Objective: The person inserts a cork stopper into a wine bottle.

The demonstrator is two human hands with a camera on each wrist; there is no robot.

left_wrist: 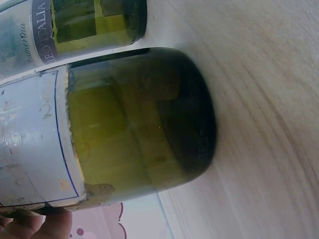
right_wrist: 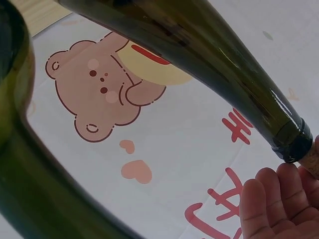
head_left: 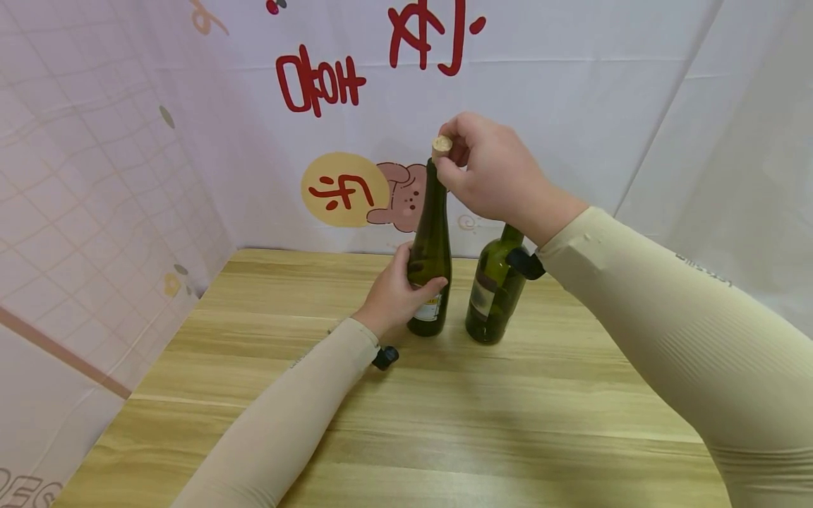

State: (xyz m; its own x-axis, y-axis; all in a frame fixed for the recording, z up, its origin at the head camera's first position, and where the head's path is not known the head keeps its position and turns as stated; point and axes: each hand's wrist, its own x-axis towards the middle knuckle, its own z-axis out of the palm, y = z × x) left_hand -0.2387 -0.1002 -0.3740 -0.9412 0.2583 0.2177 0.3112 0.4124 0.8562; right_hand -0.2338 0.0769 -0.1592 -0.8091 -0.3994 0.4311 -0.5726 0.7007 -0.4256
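Note:
A tall green wine bottle (head_left: 432, 240) stands upright on the wooden table, its lower part and white label (left_wrist: 35, 142) large in the left wrist view. My left hand (head_left: 399, 289) grips its body, thumb across the front and fingers round the far side. At the top, my right hand (head_left: 485, 166) pinches a cork (head_left: 441, 146) between thumb and fingers. In the right wrist view the cork (right_wrist: 312, 162) meets the bottle's mouth (right_wrist: 294, 144); how deep it sits cannot be told. A second green bottle (head_left: 495, 296) stands just to the right, its neck partly behind my right wrist.
The wooden table (head_left: 444, 423) extends toward me. Behind it hangs a white backdrop (head_left: 559, 85) with red characters and a cartoon bear (right_wrist: 94, 89). A gridded curtain (head_left: 95, 141) borders the left side. Dark straps (head_left: 385, 357) sit at both wrists.

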